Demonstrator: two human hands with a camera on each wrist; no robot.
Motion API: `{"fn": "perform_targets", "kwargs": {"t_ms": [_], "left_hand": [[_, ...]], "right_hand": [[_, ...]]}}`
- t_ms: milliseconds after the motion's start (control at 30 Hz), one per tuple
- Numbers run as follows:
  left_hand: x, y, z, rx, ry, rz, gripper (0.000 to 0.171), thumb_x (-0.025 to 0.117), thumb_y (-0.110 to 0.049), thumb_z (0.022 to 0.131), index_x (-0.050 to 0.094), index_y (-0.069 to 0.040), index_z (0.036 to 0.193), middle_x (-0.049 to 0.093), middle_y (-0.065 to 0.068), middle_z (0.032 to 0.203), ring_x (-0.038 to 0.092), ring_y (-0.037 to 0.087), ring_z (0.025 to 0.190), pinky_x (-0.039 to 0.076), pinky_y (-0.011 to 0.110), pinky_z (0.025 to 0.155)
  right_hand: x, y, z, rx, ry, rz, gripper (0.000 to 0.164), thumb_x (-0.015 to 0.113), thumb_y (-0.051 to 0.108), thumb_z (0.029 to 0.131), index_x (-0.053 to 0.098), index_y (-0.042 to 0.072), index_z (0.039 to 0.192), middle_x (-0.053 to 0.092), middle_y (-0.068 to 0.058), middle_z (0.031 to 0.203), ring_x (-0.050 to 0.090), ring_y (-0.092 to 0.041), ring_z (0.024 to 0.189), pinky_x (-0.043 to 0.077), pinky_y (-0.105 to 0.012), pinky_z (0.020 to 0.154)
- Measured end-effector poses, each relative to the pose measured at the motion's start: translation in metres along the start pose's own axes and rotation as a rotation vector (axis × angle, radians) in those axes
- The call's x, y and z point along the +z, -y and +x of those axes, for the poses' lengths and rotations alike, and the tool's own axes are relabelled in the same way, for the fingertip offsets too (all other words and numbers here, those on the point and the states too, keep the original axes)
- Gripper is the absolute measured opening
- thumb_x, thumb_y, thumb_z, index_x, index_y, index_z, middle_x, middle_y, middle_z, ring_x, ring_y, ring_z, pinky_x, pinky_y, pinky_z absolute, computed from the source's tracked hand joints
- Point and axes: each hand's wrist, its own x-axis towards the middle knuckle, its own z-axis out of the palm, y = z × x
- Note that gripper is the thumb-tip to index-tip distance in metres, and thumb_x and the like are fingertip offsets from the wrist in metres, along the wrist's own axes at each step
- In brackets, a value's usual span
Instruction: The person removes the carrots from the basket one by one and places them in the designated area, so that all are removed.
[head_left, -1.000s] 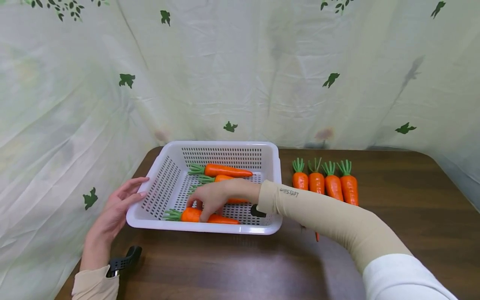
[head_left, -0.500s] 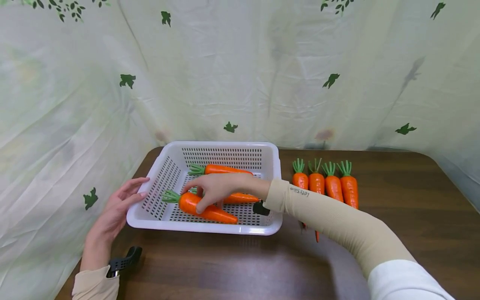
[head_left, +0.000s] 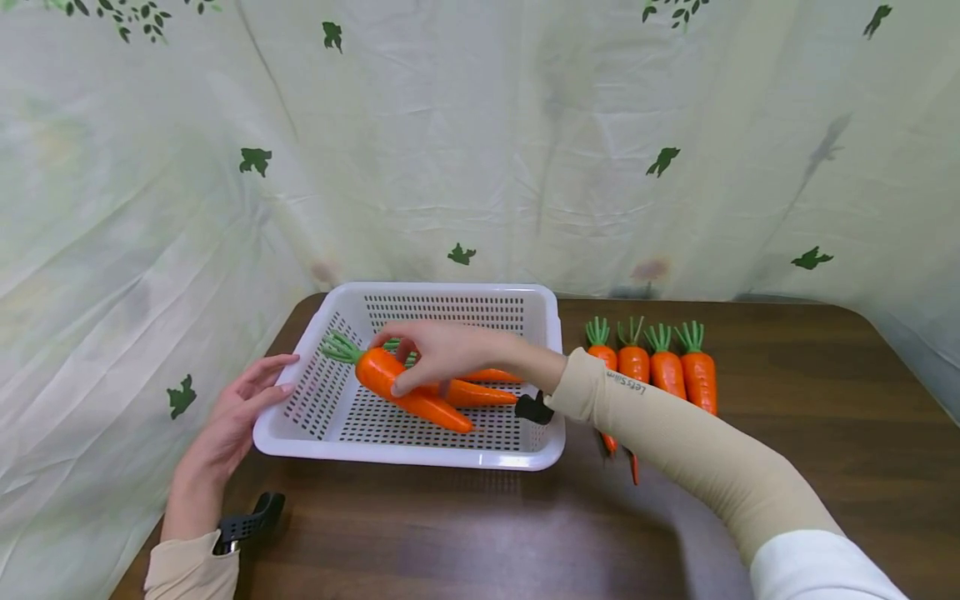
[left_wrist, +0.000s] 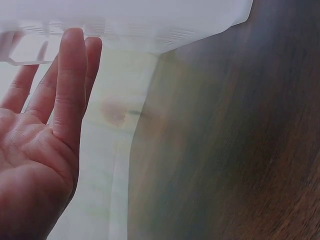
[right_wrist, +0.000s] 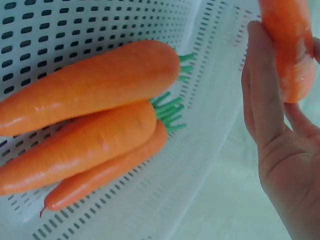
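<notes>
My right hand point(head_left: 457, 352) pinches an orange carrot point(head_left: 429, 407) with a green top between thumb and fingers. It holds the carrot tilted above the floor of a white perforated basket point(head_left: 420, 457). Below it, three more carrots lie side by side in the basket; the right wrist view shows a thick one point(right_wrist: 95, 82), a middle one point(right_wrist: 90, 147) and a thinner one point(right_wrist: 110, 172). My left hand point(head_left: 234, 410) touches the basket's left side with extended fingers. From the left wrist, those fingers point(left_wrist: 70, 90) reach up against the outer wall.
Several carrots point(head_left: 699, 379) lie in a row on the brown wooden table point(head_left: 795, 400), right of the basket; my right forearm partly covers them. A pale leaf-patterned curtain point(head_left: 525, 167) hangs behind and left of the table. A black band point(head_left: 243, 523) sits on my left wrist.
My right hand has lifted the nearest carrot off the basket floor, moving it up and slightly away from the front wall. The left hand and basket stay in place.
</notes>
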Motion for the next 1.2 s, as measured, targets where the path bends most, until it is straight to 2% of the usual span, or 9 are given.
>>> {"fn": "perform_targets", "kwargs": {"t_ms": [100, 300, 667, 800, 933, 1200], "left_hand": [[-0.001, 0.001, 0.0, 0.005, 0.005, -0.004, 0.042, 0.056, -0.015, 0.1, 0.048, -0.021, 0.141, 0.045, -0.001, 0.14, 0.057, 0.012, 0.112, 0.056, 0.036, 0.083], [-0.002, 0.001, 0.0, 0.007, 0.016, -0.02, 0.042, 0.055, -0.014, 0.101, 0.048, -0.02, 0.142, 0.042, -0.001, 0.142, 0.057, 0.011, 0.113, 0.056, 0.036, 0.083], [-0.002, 0.001, 0.0, 0.006, 0.012, -0.025, 0.042, 0.056, -0.014, 0.1, 0.048, -0.02, 0.141, 0.042, 0.0, 0.141, 0.057, 0.01, 0.113, 0.056, 0.035, 0.083], [-0.002, 0.001, 0.0, 0.004, 0.008, -0.028, 0.043, 0.056, -0.014, 0.1, 0.048, -0.021, 0.142, 0.042, 0.0, 0.141, 0.058, 0.011, 0.113, 0.055, 0.036, 0.084], [-0.002, 0.001, 0.0, 0.002, 0.007, -0.032, 0.042, 0.055, -0.014, 0.1, 0.048, -0.021, 0.141, 0.043, -0.001, 0.141, 0.058, 0.011, 0.112, 0.055, 0.036, 0.084], [-0.001, 0.001, 0.0, 0.0, 0.002, -0.022, 0.043, 0.056, -0.014, 0.1, 0.048, -0.022, 0.142, 0.041, 0.001, 0.143, 0.057, 0.011, 0.113, 0.055, 0.036, 0.084]], "right_hand": [[-0.004, 0.004, -0.005, 0.008, -0.014, 0.041, 0.051, 0.072, 0.018, 0.089, 0.048, 0.025, 0.133, 0.059, -0.005, 0.111, 0.065, -0.022, 0.088, 0.06, -0.039, 0.062], [-0.013, 0.014, -0.017, -0.031, -0.063, 0.086, 0.05, 0.071, 0.019, 0.09, 0.046, 0.022, 0.133, 0.059, -0.008, 0.111, 0.066, -0.025, 0.087, 0.059, -0.042, 0.063], [-0.027, 0.029, -0.047, -0.026, -0.199, 0.055, 0.058, 0.07, 0.021, 0.09, 0.041, 0.018, 0.14, 0.056, -0.01, 0.116, 0.066, -0.023, 0.093, 0.059, -0.04, 0.066], [-0.028, 0.029, -0.057, -0.029, -0.251, 0.066, 0.055, 0.07, 0.02, 0.089, 0.043, 0.02, 0.137, 0.056, -0.01, 0.115, 0.066, -0.023, 0.091, 0.059, -0.038, 0.065], [-0.028, 0.024, -0.066, -0.046, -0.291, 0.128, 0.054, 0.071, 0.018, 0.09, 0.043, 0.022, 0.136, 0.056, -0.01, 0.116, 0.067, -0.024, 0.091, 0.059, -0.041, 0.064], [-0.029, 0.015, -0.085, -0.031, -0.359, 0.129, 0.054, 0.071, 0.019, 0.09, 0.044, 0.027, 0.136, 0.056, -0.009, 0.117, 0.067, -0.024, 0.091, 0.059, -0.043, 0.06]]}}
